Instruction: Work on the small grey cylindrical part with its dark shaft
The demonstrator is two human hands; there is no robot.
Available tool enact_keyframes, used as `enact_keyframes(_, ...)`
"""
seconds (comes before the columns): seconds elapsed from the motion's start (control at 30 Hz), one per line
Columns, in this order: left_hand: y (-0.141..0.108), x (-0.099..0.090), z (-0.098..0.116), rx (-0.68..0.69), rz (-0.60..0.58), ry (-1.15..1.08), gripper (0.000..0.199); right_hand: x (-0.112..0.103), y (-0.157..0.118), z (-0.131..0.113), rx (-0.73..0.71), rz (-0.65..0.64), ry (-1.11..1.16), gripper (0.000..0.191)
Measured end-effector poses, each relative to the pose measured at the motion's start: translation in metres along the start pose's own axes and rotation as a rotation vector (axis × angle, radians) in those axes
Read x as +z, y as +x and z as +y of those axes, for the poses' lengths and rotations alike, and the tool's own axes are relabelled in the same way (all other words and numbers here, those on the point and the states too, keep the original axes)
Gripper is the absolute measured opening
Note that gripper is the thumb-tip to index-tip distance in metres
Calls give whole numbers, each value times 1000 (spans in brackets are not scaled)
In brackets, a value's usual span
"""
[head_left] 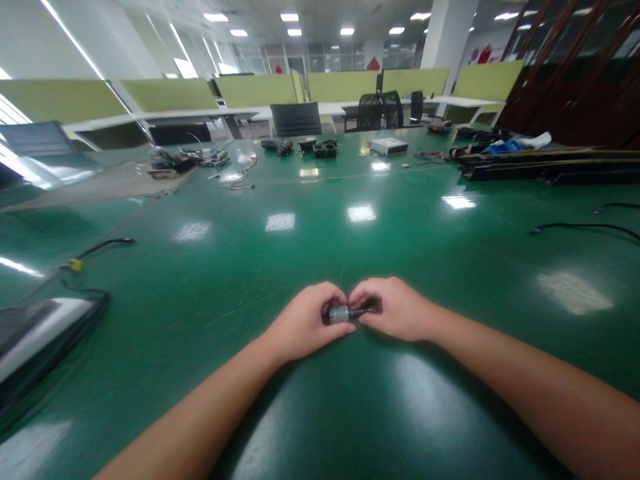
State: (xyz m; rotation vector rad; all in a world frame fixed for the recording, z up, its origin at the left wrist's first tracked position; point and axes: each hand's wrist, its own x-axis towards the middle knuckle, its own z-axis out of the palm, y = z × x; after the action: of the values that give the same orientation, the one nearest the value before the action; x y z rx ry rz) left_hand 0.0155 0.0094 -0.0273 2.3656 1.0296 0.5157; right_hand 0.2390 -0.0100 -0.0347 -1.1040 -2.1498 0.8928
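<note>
A small grey metal cylinder point(340, 314) with a thin dark stem pointing right lies between my two hands, close above or on the green tabletop point(320, 260). My left hand point(311, 320) is curled round the cylinder, fingers behind it and thumb in front. On the other side my right hand point(395, 309) closes its fingers and thumb about the dark stem point(361, 311). The fingertips of both hands nearly meet. The stem's far end is hidden in my right palm, and blur keeps the part's exact kind from showing.
A flat dark device with a pale edge point(60, 320) lies at the left, with a black cable point(107, 247) behind it. More cable point(585, 228) lies at right. Long dark bars point(545, 167), a silver box point(389, 146) and loose electronics point(187, 160) sit farther back.
</note>
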Motion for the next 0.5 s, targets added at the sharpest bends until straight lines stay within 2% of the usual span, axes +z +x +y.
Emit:
enact_keyframes(0.17, 0, -1, 0, -16, -26, 24, 31, -1, 3, 5, -68, 4, -207, 13)
enact_keyframes(0.27, -1, -2, 1, 9, -43, 22, 32, 0, 4, 8, -134, -6, -223, 13)
enact_keyframes(0.5, 0, -4, 2, 10, -45, -17, 19, -1, 2, 9, -182, 3, -233, 13)
